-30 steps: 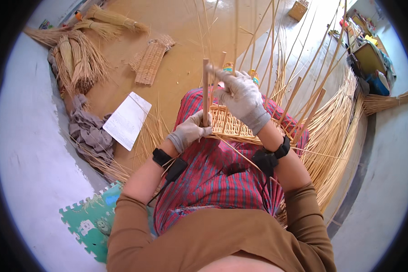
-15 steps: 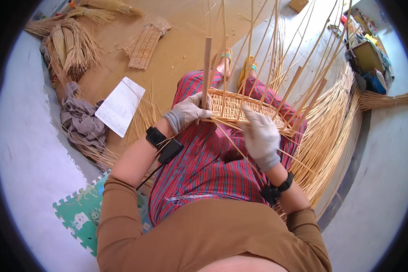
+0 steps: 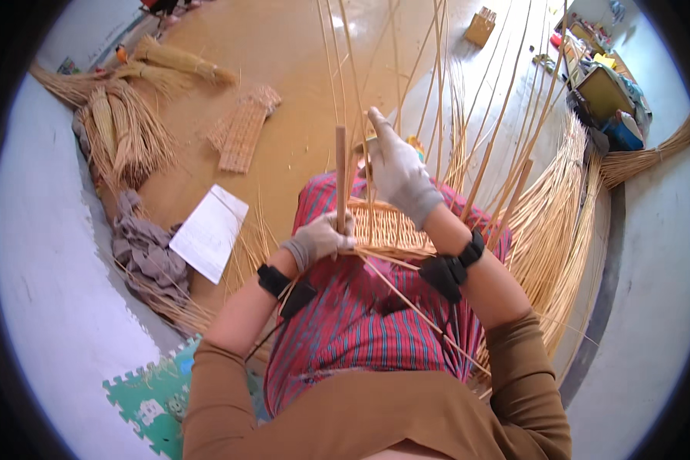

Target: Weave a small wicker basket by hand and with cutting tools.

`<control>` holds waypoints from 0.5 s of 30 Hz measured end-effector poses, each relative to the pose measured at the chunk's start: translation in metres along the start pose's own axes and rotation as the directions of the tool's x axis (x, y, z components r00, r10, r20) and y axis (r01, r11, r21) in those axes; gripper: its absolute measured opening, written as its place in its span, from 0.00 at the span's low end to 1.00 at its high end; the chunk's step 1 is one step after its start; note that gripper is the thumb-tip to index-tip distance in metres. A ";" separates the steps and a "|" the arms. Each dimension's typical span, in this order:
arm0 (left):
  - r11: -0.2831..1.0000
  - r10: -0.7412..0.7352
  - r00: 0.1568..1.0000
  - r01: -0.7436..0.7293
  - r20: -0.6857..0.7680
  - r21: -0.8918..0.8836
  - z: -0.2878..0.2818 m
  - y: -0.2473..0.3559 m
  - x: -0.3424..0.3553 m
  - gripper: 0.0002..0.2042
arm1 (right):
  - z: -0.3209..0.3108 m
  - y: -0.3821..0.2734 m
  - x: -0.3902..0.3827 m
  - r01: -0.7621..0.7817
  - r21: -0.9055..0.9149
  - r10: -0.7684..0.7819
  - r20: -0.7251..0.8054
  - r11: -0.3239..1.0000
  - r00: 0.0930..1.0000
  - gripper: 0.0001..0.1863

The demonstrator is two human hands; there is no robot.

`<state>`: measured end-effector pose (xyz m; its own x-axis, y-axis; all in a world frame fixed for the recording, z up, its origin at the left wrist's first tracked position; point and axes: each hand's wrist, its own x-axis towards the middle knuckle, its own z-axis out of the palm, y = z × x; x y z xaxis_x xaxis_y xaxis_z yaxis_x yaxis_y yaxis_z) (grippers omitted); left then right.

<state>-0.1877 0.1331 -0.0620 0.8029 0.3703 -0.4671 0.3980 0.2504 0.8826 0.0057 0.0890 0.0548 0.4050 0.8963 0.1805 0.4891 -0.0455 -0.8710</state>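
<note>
A half-woven wicker basket (image 3: 391, 230) rests on my lap, its long upright stakes rising away from me. My left hand (image 3: 326, 236), in a pale work glove, is closed on the near left corner of the basket, at the foot of a wooden post (image 3: 341, 165). My right hand (image 3: 405, 170), gloved too, is raised above the woven panel beside the left stakes. Its fingers stretch upward, with the thumb side close to a stake. Loose wicker strands (image 3: 418, 310) run from the left corner down across my lap to the right.
A big bundle of wicker rods (image 3: 552, 238) lies on the right. To the left are tied bundles (image 3: 115, 138), a woven panel (image 3: 245, 134), a white sheet (image 3: 209, 232), a grey cloth (image 3: 149, 257) and a green foam mat (image 3: 149, 402). A small wooden block (image 3: 480, 26) stands far ahead.
My right hand has moved up and left from the basket's near edge to the stakes. My left hand stays at the corner post. The whole view has shifted, with things sitting lower.
</note>
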 end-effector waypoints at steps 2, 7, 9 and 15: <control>0.998 -0.056 0.998 0.055 -0.029 -0.024 0.009 0.010 0.001 0.10 | -0.007 -0.013 0.030 -0.249 0.142 0.239 0.082 0.958 0.968 0.23; 0.981 0.192 0.955 -0.186 -0.225 0.051 0.017 -0.013 0.006 0.09 | -0.029 -0.030 0.053 0.099 0.030 -0.099 -0.012 0.995 0.995 0.15; 0.989 0.095 0.960 -0.121 -0.263 -0.084 0.023 -0.005 -0.010 0.09 | -0.053 -0.029 0.010 0.190 -0.112 -0.201 -0.093 0.975 0.975 0.14; 0.947 0.174 0.930 -0.248 -0.324 -0.205 0.019 -0.015 -0.005 0.06 | -0.106 0.146 -0.214 -0.520 0.115 0.529 -0.303 0.846 0.793 0.16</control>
<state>-0.1887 0.1106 -0.0717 0.6725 0.6773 -0.2984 0.0861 0.3288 0.9405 0.0721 -0.1564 -0.0628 0.8134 0.5534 -0.1792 0.1141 -0.4539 -0.8837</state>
